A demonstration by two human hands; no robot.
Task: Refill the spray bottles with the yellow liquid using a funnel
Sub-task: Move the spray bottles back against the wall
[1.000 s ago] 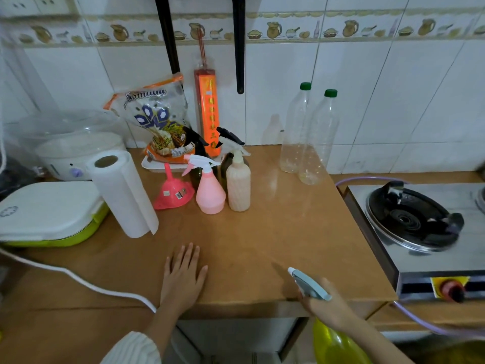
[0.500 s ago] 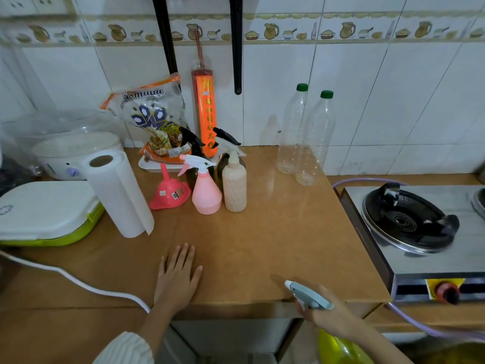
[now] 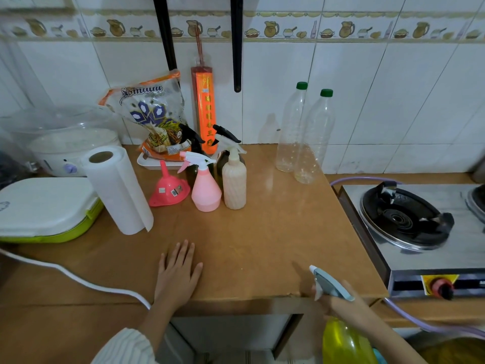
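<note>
Both hands differ: left hand (image 3: 178, 274) splayed flat; right hand (image 3: 338, 302) grips yellow spray bottle (image 3: 343, 342).

left hand (image 3: 178, 274) flat on counter (image 3: 262, 245) | right hand (image 3: 338, 302) grips yellow spray bottle (image 3: 341, 340) | funnel (image 3: 169, 189) by roll

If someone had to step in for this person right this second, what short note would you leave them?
Left hand: flat on the wooden counter, fingers straight, holding nothing.
Right hand: grips the neck of a yellow spray bottle with a blue trigger head, held at the counter's front edge, below the top.
The pink funnel sits mouth-down, beside the pink spray bottle and the cream spray bottle; two dark spray bottles stand behind them.
Done: nothing poured that I can see; every spray head appears to be on.
Left: bring the yellow bottle up, open the bottles, set the funnel, pour.
</note>
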